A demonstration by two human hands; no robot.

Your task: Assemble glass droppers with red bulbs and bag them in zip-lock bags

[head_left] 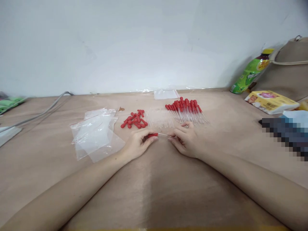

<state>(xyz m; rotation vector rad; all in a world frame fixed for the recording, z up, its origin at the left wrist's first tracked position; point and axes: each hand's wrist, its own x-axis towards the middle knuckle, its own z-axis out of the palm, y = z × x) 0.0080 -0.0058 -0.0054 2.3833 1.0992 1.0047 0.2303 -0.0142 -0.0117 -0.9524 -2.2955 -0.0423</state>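
Observation:
Between thumb and fingers, my left hand (141, 141) grips a red rubber bulb (153, 135). A thin clear glass dropper tube (163, 135) runs from the bulb's mouth to my right hand (185, 139), whose thumb and forefinger pinch its other end. Whether the tube sits inside the bulb or only meets it is too small to tell. Beyond my left hand lies a pile of loose red bulbs (134, 119). Bare glass tubes (160, 118) are laid in a row behind the hands. To their right is a heap of droppers (186, 109) with red bulbs fitted.
Clear zip bags (95, 133) lie left of the bulbs, and another bag (166, 94) is by the wall. A grey cable (48, 109) crosses the far left. A green bottle (251, 73), a tissue pack (271, 102), a bag (286, 73) and a blurred dark object (286, 134) stand right.

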